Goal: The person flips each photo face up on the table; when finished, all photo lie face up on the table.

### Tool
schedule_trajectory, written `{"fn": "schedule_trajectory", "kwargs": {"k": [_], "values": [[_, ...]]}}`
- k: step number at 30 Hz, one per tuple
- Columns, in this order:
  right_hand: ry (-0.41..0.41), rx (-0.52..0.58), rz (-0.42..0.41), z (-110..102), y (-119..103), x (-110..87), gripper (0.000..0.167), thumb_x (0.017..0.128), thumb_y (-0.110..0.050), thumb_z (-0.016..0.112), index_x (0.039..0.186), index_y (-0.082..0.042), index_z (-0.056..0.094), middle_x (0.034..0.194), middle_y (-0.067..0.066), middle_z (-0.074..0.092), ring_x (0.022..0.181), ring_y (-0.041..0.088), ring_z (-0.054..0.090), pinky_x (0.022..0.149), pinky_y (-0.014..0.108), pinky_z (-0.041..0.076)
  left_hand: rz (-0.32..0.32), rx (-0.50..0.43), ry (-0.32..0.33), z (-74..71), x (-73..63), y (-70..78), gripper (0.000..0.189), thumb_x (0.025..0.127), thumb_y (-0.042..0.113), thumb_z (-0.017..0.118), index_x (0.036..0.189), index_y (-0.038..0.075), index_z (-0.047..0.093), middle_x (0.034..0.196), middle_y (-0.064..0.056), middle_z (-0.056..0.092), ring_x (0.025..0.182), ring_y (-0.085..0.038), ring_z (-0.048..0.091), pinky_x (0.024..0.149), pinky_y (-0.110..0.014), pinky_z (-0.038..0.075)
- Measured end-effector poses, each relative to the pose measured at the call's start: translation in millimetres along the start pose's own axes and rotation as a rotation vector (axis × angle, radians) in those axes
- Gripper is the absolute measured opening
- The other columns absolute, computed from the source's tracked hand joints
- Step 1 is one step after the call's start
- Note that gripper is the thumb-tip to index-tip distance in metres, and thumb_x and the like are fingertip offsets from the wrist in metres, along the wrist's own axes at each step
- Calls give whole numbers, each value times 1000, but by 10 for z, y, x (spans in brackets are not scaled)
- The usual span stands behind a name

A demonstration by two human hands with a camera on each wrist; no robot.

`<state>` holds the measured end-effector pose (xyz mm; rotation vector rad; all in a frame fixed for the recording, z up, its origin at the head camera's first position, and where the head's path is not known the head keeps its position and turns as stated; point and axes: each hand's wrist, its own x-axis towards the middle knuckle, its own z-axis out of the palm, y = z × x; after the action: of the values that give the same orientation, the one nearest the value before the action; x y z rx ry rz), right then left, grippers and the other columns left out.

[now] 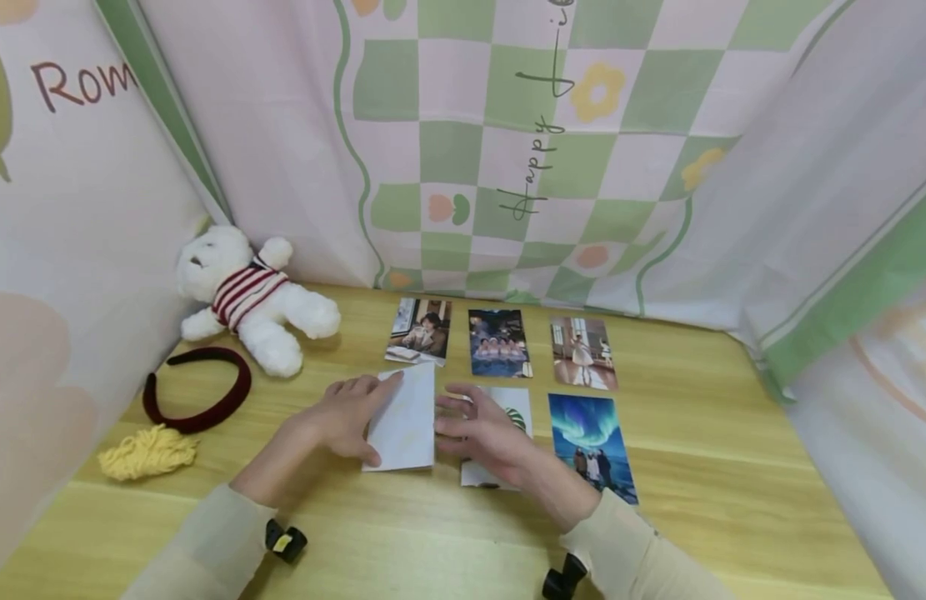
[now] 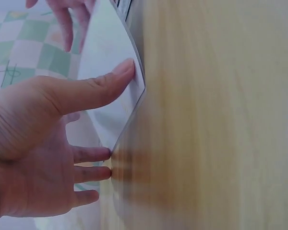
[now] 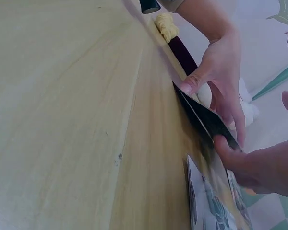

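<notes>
My left hand (image 1: 352, 417) holds a white-faced photo card (image 1: 402, 421) along its left side, thumb at the near corner and index finger near the far end. Tilted above the wood, the card shows its pale face in the left wrist view and a dark underside in the right wrist view. My right hand (image 1: 485, 433) is at the card's right edge with fingers loosely bent and parted. Partly hidden beneath the right hand lies a white card with a green leaf (image 1: 517, 415). To its right lies a photo of blue-green northern lights (image 1: 583, 425).
Farther back lie photos of a seated person (image 1: 421, 329), a group in water (image 1: 500, 343) and a dancer (image 1: 583, 354). At left are a white plush bear (image 1: 260, 292), a dark red headband (image 1: 241, 392) and yellow yarn (image 1: 149, 452). Printed curtains (image 1: 463, 150) surround the table (image 1: 703, 467).
</notes>
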<state>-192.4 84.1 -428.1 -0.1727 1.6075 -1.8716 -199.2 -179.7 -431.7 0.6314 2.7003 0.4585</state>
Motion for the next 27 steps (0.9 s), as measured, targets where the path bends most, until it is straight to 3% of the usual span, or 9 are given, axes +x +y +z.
{"fn": "schedule_trajectory", "kwargs": {"k": [4,8,13,16,19,23,27], "values": [[6,-20,-30,18,11,20,85,94,-6,65,163,-8,16,169,22,27,151,47,37,117,52,50,9,-7,-6,-2,1,33,119,78,43,90,167,14,16,157,-30,36,148,-52,36,124,-73,25],[27,-34,-57,39,21,29,85,93,-5,66,163,-10,17,169,21,28,154,46,35,118,52,49,9,-35,-15,-6,6,54,116,80,43,88,167,12,19,163,-31,28,150,-53,30,124,-73,24],[44,-54,-64,68,17,23,86,93,-4,66,164,-10,16,169,21,29,153,43,36,123,50,44,44,-138,-19,-1,23,68,116,79,38,90,166,4,19,167,-28,22,151,-50,26,125,-69,29],[27,-63,-58,82,12,22,87,94,-4,65,164,-5,14,169,23,28,153,43,37,125,50,41,77,-227,-30,3,49,67,111,83,33,87,164,-1,20,166,-28,22,151,-48,27,124,-66,33],[-9,-82,-58,82,9,17,87,93,-4,64,165,-2,14,170,23,26,153,41,37,125,48,41,71,-346,-47,-5,77,70,99,92,32,78,164,-2,19,164,-30,22,147,-47,34,122,-63,38],[-88,-105,-71,66,20,2,90,91,-6,67,165,-7,17,171,20,25,154,42,35,121,47,46,-10,-542,-54,-17,111,93,79,105,35,60,165,3,21,160,-31,26,139,-46,46,111,-58,51],[-194,-150,-108,55,49,-2,103,87,-7,75,167,-15,11,173,20,20,156,47,31,119,52,48,-103,-725,-49,-12,137,118,70,109,40,50,166,9,24,162,-29,26,144,-49,42,106,-55,57]]}}
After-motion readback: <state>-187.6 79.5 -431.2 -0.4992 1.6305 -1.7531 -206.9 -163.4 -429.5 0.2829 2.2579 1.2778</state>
